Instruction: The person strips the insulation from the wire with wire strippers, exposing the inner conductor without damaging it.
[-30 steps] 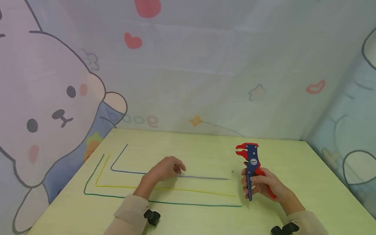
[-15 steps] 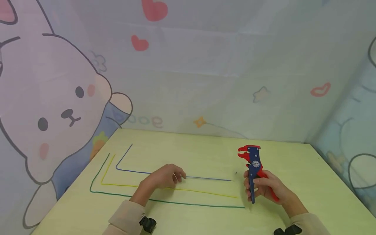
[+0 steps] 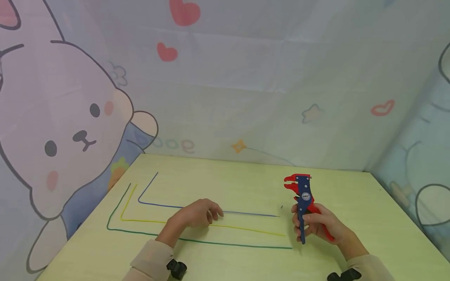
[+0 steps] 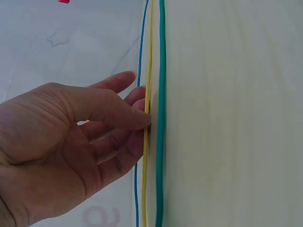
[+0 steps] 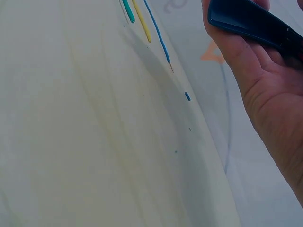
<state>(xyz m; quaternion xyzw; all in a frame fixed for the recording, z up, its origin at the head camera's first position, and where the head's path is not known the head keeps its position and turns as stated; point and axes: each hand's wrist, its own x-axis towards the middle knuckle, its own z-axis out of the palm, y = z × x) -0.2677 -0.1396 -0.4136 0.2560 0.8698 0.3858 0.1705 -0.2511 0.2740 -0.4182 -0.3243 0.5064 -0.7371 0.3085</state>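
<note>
Three long L-shaped wires lie side by side on the pale green table (image 3: 246, 183): blue (image 3: 246, 213), yellow (image 3: 246, 228) and green (image 3: 228, 244). My left hand (image 3: 197, 214) rests on them with loosely curled fingers. In the left wrist view the fingers (image 4: 135, 97) cover the blue wire (image 4: 141, 42) and the thumb tip touches the yellow wire (image 4: 150, 47), beside the green wire (image 4: 161, 71). My right hand (image 3: 314, 225) grips a red and blue wire stripper (image 3: 302, 193) upright, right of the wire ends. The blue wire's end (image 5: 171, 68) shows bare copper.
A tiny cut piece of blue insulation (image 5: 188, 96) lies just beyond the blue wire's end. Cartoon-printed curtain walls (image 3: 225, 97) close in the table at the back and both sides. Bare tabletop (image 3: 369, 210) stretches right of the stripper.
The head view shifted slightly. My left fingers settled a little closer to the wires. The right hand and stripper stay in place.
</note>
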